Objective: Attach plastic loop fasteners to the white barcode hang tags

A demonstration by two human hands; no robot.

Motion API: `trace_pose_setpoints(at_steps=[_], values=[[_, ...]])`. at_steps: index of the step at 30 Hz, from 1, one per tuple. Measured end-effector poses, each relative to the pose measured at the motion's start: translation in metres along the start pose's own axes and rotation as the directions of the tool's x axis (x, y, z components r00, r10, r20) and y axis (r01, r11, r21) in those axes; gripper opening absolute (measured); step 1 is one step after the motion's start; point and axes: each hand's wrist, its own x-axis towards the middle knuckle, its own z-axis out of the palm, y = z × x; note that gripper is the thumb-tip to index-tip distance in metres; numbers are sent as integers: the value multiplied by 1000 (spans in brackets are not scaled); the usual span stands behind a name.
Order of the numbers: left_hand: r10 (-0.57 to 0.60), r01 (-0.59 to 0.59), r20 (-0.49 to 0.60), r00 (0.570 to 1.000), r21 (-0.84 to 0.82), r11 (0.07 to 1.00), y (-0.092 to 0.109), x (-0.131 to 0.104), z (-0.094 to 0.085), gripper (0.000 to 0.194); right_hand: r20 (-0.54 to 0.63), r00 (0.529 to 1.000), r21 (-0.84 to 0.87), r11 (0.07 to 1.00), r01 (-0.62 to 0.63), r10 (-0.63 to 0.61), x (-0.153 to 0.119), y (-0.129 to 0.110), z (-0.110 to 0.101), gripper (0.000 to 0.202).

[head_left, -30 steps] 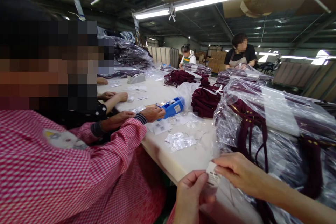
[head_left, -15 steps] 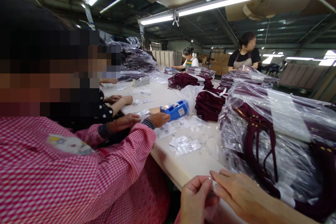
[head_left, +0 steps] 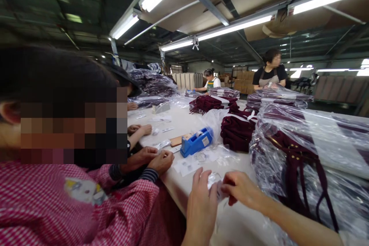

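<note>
My left hand [head_left: 202, 200] is over the near table edge, its fingers stretched up and the thumb apart from them. To its right, my right hand [head_left: 243, 191] pinches a small clear plastic packet [head_left: 221, 193] between thumb and fingers. The packet looks pale inside; its contents are too small to make out. Other shiny packets [head_left: 213, 178] lie right behind my left fingers, partly hidden by them. Past my hands, white cards [head_left: 186, 166] and clear packets are spread on the table [head_left: 180, 190].
A blue tape dispenser [head_left: 196, 144] stands beyond the cards. Dark maroon garments [head_left: 238, 130] and a plastic-wrapped garment stack [head_left: 311, 134] occupy the right side. Close on my left sits a co-worker in a pink checked top [head_left: 123, 207], hands [head_left: 161, 161] at the table. Other people work farther back.
My hands have moved up and farther over the table from the near edge. My left hand has gone from a pinch to stretched fingers. The co-worker's hands have drawn together, away from the dispenser.
</note>
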Motion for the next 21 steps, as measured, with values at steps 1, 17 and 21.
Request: trace_pose_setpoints(at_steps=[1, 17, 21], values=[[82, -74, -60, 995, 124, 989, -5, 5, 0, 29, -10, 1000, -34, 999, -22, 22, 12, 3, 2, 20], [465, -439, 34, 885, 394, 807, -92, 1, 67, 23, -199, 976, -629, 751, -198, 91, 114, 35, -46, 25], [555, -506, -45, 830, 355, 786, -90, 3, 74, 25, -164, 977, -683, 699, -211, 135, 148, 59, -65, 23]])
